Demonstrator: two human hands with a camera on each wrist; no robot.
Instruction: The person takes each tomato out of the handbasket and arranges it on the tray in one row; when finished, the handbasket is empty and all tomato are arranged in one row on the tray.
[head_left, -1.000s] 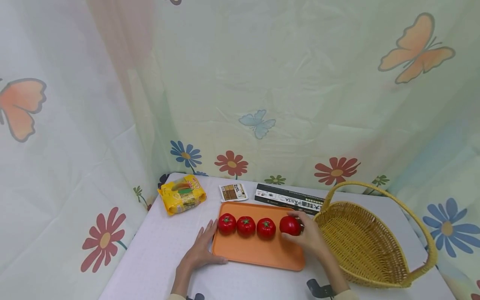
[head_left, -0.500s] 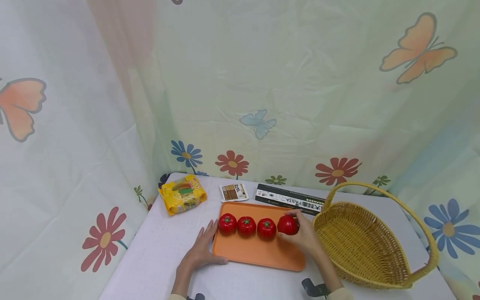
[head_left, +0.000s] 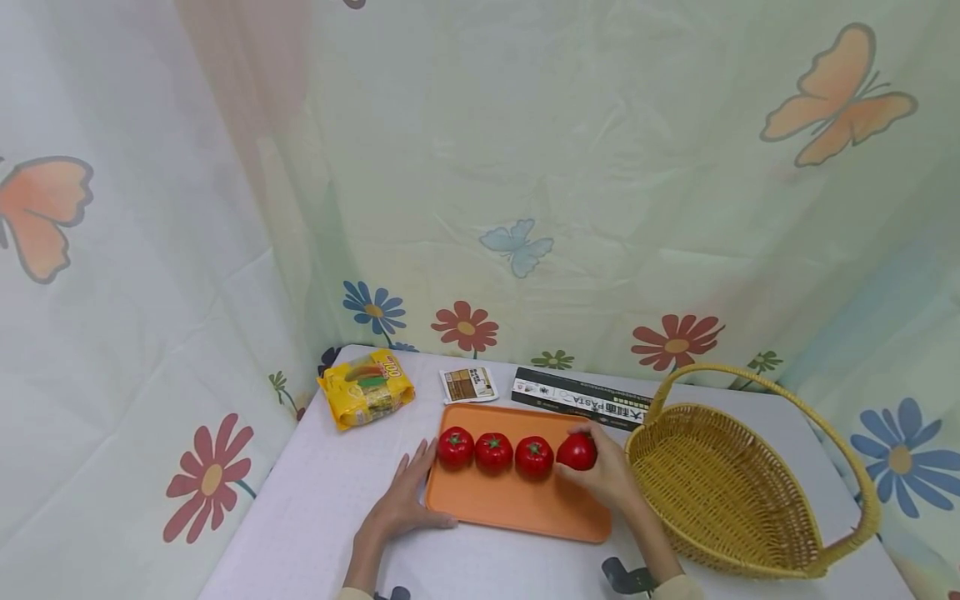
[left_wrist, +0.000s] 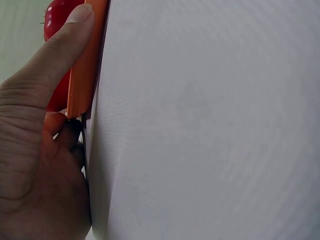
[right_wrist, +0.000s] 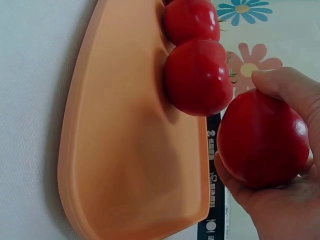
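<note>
Several red tomatoes with green stems stand in a row on the orange tray (head_left: 525, 517). The leftmost tomato (head_left: 454, 447) is by the tray's left edge. My left hand (head_left: 405, 500) lies around the near left corner, its straight thumb (left_wrist: 55, 55) touching the tray's front side and its fingers along the left side. My right hand (head_left: 611, 471) grips the rightmost tomato (right_wrist: 265, 140) between thumb and fingers; its stem is hidden. This tomato is just right of another tomato (right_wrist: 199, 77), close beside it. Whether it touches the tray cannot be told.
A wicker basket (head_left: 720, 483) with a tall handle stands right of the tray. Behind the tray lie a black pasta box (head_left: 577, 396) and a small sachet (head_left: 468, 385). A yellow packet (head_left: 366, 389) lies at the back left. A printed curtain (head_left: 525, 167) surrounds the table.
My right hand has shifted slightly left with the tomato, closer to the tomato beside it, then stays nearly still. The left hand and tray have not visibly moved.
</note>
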